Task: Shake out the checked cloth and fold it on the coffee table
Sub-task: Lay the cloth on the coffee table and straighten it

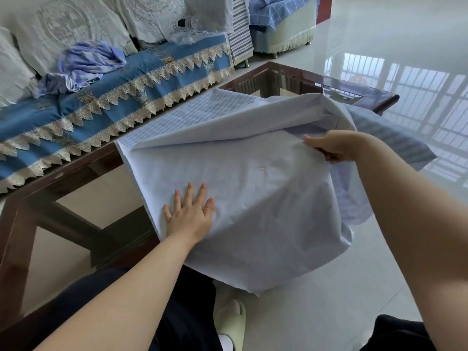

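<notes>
Already I had the cloth (253, 178) spread over the counter (286, 72), left hand (190, 216) pressing flat with straight fingers, right hand (336, 145) pinching a raised edge, mid-fold, folding seemingly barely begun.

A glossy pale tiled floor (367, 36) mirrors barred windows beside a blue lace-trimmed sofa (141, 72).
</notes>
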